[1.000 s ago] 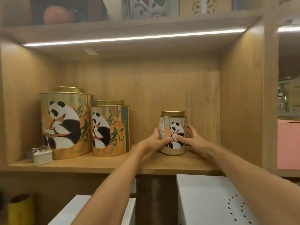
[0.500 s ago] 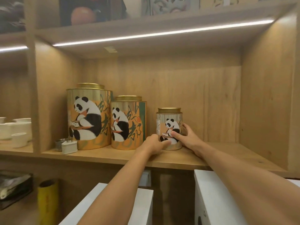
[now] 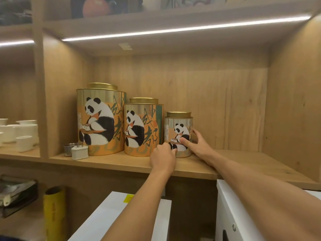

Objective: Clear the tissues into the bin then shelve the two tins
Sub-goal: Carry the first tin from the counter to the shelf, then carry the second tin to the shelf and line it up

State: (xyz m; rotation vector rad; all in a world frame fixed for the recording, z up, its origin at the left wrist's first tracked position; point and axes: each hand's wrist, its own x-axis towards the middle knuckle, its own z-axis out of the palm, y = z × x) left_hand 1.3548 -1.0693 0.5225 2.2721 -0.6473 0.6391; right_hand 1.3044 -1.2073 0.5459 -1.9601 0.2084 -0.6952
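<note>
Three gold panda tins stand in a row on the wooden shelf (image 3: 121, 164): a large tin (image 3: 99, 119), a medium tin (image 3: 144, 126) and a small tin (image 3: 178, 122) close against the medium one's right side. My right hand (image 3: 198, 145) wraps the small tin's right side, thumb across its front. My left hand (image 3: 163, 158) is curled, its fingers pressed on the tin's lower left front. The small tin stands upright on the board. No tissues or bin show in the view.
A small white container (image 3: 79, 152) and a metal cup (image 3: 68, 149) sit left of the large tin. White cups (image 3: 24, 133) fill the neighbouring bay. Below are a yellow roll (image 3: 53, 214) and two white boxes (image 3: 121, 214) (image 3: 234, 214). Shelf board right of the small tin is bare.
Both hands have slid the small tin leftward along the shelf until it stands right beside the medium tin. My left hand has dropped lower on the tin.
</note>
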